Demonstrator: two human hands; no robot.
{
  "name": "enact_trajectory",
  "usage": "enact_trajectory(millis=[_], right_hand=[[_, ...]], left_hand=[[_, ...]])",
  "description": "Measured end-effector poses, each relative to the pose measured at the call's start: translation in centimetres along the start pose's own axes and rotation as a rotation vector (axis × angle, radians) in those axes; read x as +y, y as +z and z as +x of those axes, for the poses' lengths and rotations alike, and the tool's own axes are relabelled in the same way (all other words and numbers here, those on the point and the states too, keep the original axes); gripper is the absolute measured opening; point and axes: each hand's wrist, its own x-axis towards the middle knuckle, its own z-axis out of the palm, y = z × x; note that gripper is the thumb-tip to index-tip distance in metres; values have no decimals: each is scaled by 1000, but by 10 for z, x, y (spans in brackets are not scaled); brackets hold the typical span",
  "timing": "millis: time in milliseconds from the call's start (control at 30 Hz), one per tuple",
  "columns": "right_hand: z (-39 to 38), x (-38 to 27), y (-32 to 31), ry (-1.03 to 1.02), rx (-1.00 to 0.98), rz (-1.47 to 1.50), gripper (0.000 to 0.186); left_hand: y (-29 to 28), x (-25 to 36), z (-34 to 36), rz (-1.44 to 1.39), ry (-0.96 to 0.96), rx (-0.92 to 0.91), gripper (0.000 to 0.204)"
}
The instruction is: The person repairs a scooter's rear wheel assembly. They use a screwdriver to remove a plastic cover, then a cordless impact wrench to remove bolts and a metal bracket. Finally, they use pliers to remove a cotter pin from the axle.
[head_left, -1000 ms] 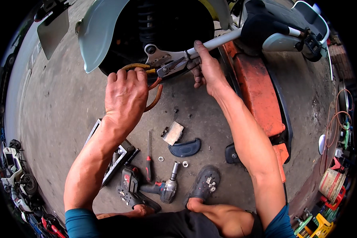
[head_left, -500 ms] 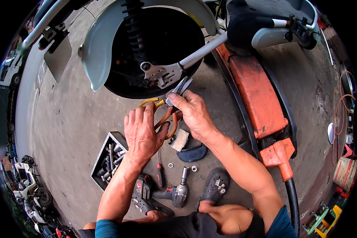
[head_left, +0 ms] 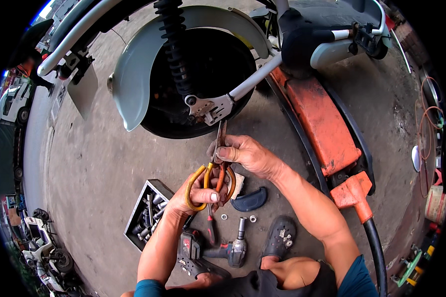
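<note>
A pair of scissors (head_left: 189,190) with yellow and orange looped handles is between my hands, blades pointing away from me. My left hand (head_left: 181,200) is closed on the handle loops, its thumb through the yellow side. With thumb and fingers, my right hand (head_left: 255,157) pinches the scissors near the base of the blades, which look dark and rusty. The blade tips are just in front of a slotted metal bracket (head_left: 210,109) at the lower end of a black coil-spring shock absorber (head_left: 173,54); whether they touch it I cannot tell. Behind the bracket is a dark wheel (head_left: 208,57).
A grey fender (head_left: 134,96) curves over the wheel. To the right lies an orange floor jack (head_left: 322,128). Near my feet are a socket tray (head_left: 135,213), a screwdriver (head_left: 211,231), a cordless impact wrench (head_left: 238,251), two nuts, a black curved pad (head_left: 250,199) and a tan block (head_left: 239,183).
The scissors have come down toward me and turned more upright. My left hand has rolled over, thumb side now showing. My right hand has slid from the blades toward their base.
</note>
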Motion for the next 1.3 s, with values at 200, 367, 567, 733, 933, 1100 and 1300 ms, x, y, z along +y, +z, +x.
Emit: enact_trajectory(millis=[200,367,567,733,933,1100,1300], right_hand=[[7,-50,-40,-432,710,-1366,43],[31,-76,-85,-509,480,-1735,56],[44,-72,-113,-507,392,-1645,45],[51,-75,-114,-486,351,-1590,41],[50,-75,-113,-493,370,-1599,41],[51,-75,-116,-503,357,-1596,41],[52,-75,-117,-522,359,-1584,41]], left_hand=[[-49,8,44,317,-77,53,42],[-87,14,74,351,-44,-41,59],[-105,8,96,318,5,-99,54],[-122,6,100,276,51,-164,58],[-108,10,104,277,57,-139,56],[-106,10,103,273,53,-133,58],[-105,9,104,232,34,-141,59]])
